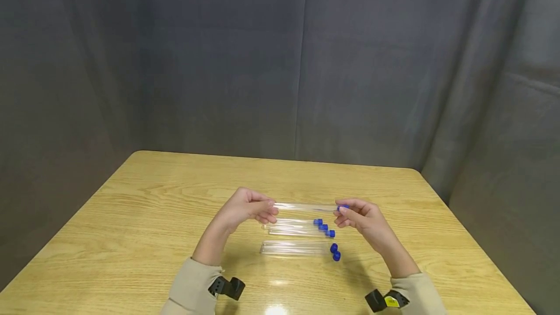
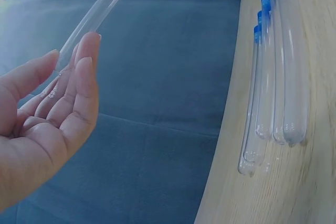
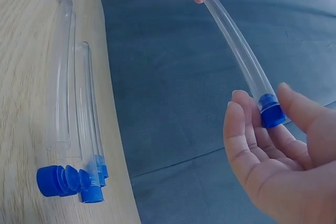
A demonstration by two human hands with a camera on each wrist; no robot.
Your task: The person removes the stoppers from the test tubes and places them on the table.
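A clear test tube (image 1: 306,207) lies level in the air over the table, held at both ends. My left hand (image 1: 250,208) pinches its rounded end between thumb and fingers. At the other end, my right hand (image 1: 364,217) grips the tube by its blue cap (image 3: 273,115), which sits in the mouth. Below the hands, three capped test tubes (image 1: 293,230) lie side by side on the table. Nearer to me lie uncapped test tubes (image 1: 295,248), with two loose blue caps (image 1: 336,255) by their mouths.
The wooden table (image 1: 131,237) carries all the tubes and caps. A dark grey curtain (image 1: 227,72) hangs behind its far edge and along both sides. Black wrist cameras (image 1: 236,288) are strapped over the beige sleeves.
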